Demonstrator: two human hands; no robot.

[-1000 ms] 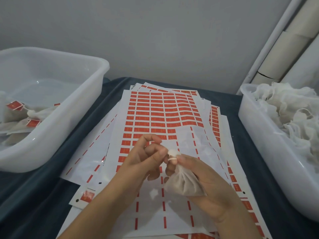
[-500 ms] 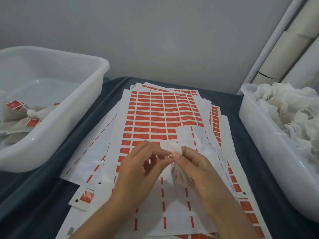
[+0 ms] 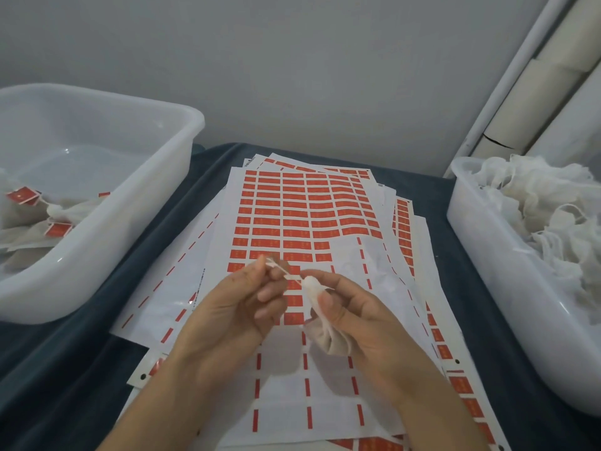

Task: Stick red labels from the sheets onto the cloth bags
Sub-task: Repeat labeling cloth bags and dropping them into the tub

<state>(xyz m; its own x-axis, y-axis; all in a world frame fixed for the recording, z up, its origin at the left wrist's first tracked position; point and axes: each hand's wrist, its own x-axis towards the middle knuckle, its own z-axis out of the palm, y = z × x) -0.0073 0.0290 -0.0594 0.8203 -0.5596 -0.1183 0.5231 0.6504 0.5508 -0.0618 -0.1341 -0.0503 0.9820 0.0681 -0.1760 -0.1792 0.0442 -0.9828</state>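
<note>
Two hands work above a pile of label sheets spread on a dark blue surface. The right hand grips one small cloth bag, its thumb and fingers curled round the gathered neck, holding it just over the sheets. The left hand pinches the end of the bag's drawstring between thumb and forefinger, and the string runs taut from there to the bag's neck.

The topmost sheet carries rows of red labels in about six columns across its far half; its near half is mostly stripped, leaving only thin red dashes. Several more sheets fan out beneath it, too overlapped to count exactly. The print on the labels is too small and blurred to read.

Two white plastic tubs stand on the surface, one at each side. The left tub holds a few bags already tagged, with three red labels showing at least in part. The right tub is heaped with untagged white cloth bags, tangled together and too many to count.
</note>
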